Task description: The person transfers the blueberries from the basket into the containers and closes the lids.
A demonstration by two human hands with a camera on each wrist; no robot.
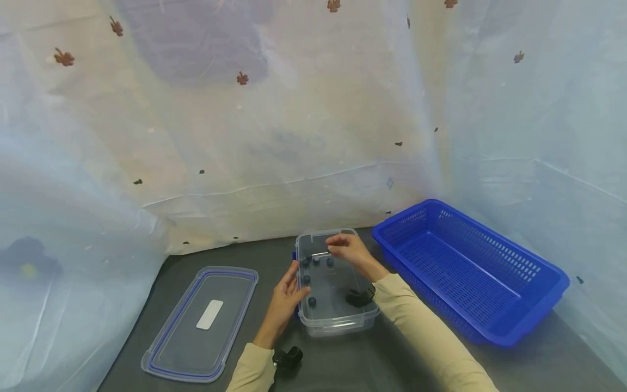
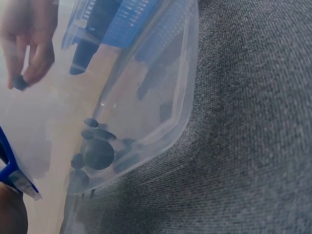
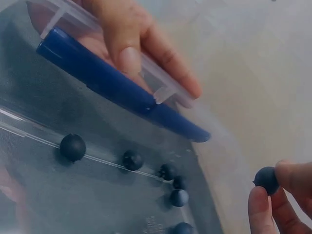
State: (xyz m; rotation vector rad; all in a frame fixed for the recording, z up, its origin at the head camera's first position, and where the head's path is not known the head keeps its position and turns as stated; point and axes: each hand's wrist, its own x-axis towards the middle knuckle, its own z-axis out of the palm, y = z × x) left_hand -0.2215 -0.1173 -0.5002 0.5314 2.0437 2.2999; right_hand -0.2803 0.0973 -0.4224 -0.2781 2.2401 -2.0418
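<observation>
A clear plastic container point(image 1: 338, 318) stands on the dark table, with several small dark blue balls point(image 1: 312, 301) on its floor. My left hand point(image 1: 297, 284) grips its left wall; in the right wrist view the fingers point(image 3: 130, 54) curl over the rim at the blue clasp point(image 3: 122, 95). My right hand point(image 1: 335, 246) hovers over the container's far end. Its fingertips point(image 3: 261, 209) pinch one dark blue ball point(image 3: 266, 179). The left wrist view shows the same pinched ball point(image 2: 19, 82) and more balls point(image 2: 99, 153) through the clear wall.
The container's clear lid point(image 1: 201, 321) with a blue seal lies flat to the left. A large blue perforated basket point(image 1: 519, 321) stands to the right, nothing in it. Pale sheeting point(image 1: 294, 136) hangs behind and on both sides of the dark table point(image 1: 372, 359).
</observation>
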